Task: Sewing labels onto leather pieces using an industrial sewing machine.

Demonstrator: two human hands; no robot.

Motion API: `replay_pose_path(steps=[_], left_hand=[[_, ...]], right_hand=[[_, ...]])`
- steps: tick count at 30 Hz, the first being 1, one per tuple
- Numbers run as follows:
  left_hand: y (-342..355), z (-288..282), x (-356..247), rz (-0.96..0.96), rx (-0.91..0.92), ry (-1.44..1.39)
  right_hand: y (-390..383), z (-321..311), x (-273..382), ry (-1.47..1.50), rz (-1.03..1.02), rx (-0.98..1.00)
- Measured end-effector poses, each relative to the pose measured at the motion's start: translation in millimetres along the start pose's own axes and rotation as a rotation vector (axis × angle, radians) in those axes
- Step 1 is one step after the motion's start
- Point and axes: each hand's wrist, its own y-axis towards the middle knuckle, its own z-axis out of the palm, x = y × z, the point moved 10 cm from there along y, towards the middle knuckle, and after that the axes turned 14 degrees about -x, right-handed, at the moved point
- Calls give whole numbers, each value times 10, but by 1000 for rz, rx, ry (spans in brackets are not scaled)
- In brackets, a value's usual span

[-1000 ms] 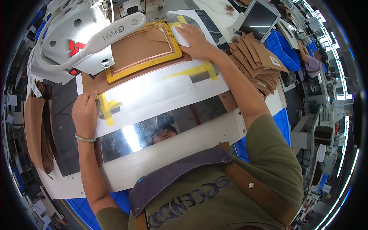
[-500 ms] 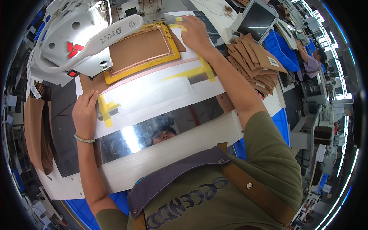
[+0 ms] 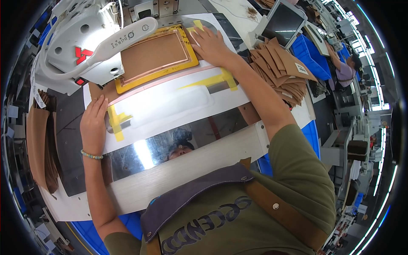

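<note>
A brown flat piece (image 3: 100,90) lies under a yellow rectangular frame (image 3: 161,74) with a copper-coloured inner border. Both rest on a white sheet (image 3: 157,117) with yellow tape (image 3: 216,79) on it. My left hand (image 3: 93,125), a beaded bracelet at its wrist, lies with stretched fingers on the brown piece's near left corner. At the frame's right side my right hand (image 3: 211,47) is spread flat, covering the brown piece's right edge, with the fingertips near another strip of yellow tape. A pink strip (image 3: 161,85) runs along the near side of the brown piece.
A white sewing machine head (image 3: 80,46) with a curved lamp (image 3: 123,40) overhangs the frame's left side. Brown pieces (image 3: 282,70) are piled at right, beside a screen (image 3: 282,23) and a blue bin (image 3: 312,57). More brown pieces (image 3: 40,146) stand at far left. Another person (image 3: 345,72) works at right.
My right hand has come down and nearer, from bent fingers at the tape to lying spread at the frame's right side. My left fingers have straightened from a pinch and moved slightly left.
</note>
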Motion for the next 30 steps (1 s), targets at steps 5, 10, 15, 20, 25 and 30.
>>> replay_pose_path(steps=[5, 10, 15, 20, 25, 30], left_hand=[[-53, 120, 3, -52, 163, -62], [-126, 123, -35, -140, 284, -108], [-275, 123, -7, -182, 224, -162], [-261, 159, -4, -198, 206, -187], [-144, 152, -105, -146, 219, -224], [-81, 217, -186, -138, 217, -211]], right_hand=[[-396, -286, -230, -29, 88, -45], [-669, -664, -260, 194, 31, -94], [-881, -884, 310, 352, -125, 68], [-1004, -820, 308, 313, -121, -1], [-1030, -856, 212, 195, -129, -31], [-1077, -860, 104, 287, -112, 4]])
